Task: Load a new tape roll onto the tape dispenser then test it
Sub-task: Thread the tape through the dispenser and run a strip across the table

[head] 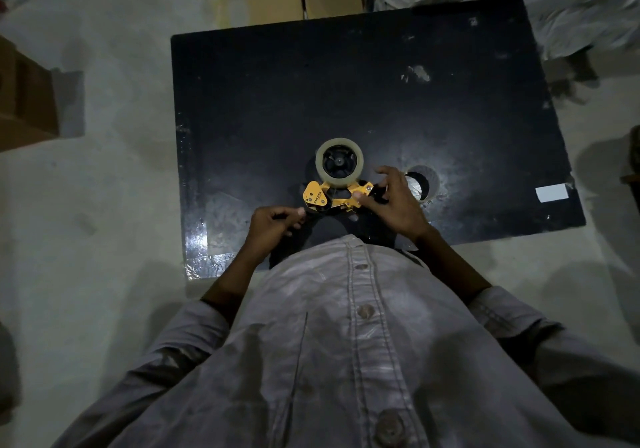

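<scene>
Grey buttoned shirt point(346, 361) nearest the lens, sleeves pushed up, filling the lower frame. Beyond it, one black table point(346, 84), taken as landmark.

On the table's near middle: one yellow tape dispenser point(329, 198), lying flat on its side. Seated on its hub, on the side away from the shirt: one tape roll point(338, 161), pale, hub spokes visible through its core. Probably laid flat so the roll stays put while the tape end is threaded.

Left hand point(273, 220) at the dispenser's left end, fingers curled in and pinched narrow, apparently on the dark handle; exact grip not clear in the dim light. Most likely a steadying hold.

Right hand point(394, 198) at the dispenser's right end, thumb on the yellow plate, other fingers spread and half open above it. Looks like work at the roller or blade end; any tape strand between fingertips too faint to confirm.

Just right of that hand, still on the table: one second roll point(423, 183), partly hidden, standing apart from the dispenser; spent or spare, cannot tell.

Count: two hands, one dispenser, two rolls. Loading appears done; threading and testing apparently remaining.
</scene>
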A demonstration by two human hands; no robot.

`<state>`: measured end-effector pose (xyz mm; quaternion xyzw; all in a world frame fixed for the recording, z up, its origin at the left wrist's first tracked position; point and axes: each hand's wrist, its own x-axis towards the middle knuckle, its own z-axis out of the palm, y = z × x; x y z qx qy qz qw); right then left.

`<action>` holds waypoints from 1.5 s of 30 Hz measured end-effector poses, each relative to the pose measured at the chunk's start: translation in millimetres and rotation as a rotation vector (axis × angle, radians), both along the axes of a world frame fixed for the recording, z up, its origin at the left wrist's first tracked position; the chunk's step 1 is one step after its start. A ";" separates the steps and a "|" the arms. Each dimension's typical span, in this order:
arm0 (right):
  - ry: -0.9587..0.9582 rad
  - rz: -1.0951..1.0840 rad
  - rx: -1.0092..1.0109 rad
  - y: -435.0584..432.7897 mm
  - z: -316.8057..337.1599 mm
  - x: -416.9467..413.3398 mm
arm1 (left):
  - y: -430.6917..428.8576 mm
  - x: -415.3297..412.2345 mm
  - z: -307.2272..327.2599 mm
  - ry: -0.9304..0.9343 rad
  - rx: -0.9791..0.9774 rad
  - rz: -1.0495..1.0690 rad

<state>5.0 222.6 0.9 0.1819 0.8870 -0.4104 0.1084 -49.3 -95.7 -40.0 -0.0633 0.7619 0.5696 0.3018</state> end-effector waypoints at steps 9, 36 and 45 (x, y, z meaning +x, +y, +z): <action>0.109 -0.070 0.017 18.8 1.3 -1.9 | 13.4 4.8 0.0 -0.612 0.115 0.134; -0.173 0.003 -0.052 9.5 -9.1 -10.9 | 23.4 -5.0 -14.4 -0.888 0.384 0.260; -0.857 -0.007 -0.682 26.6 -5.7 -40.8 | 22.0 -5.8 -19.6 -0.800 0.364 0.250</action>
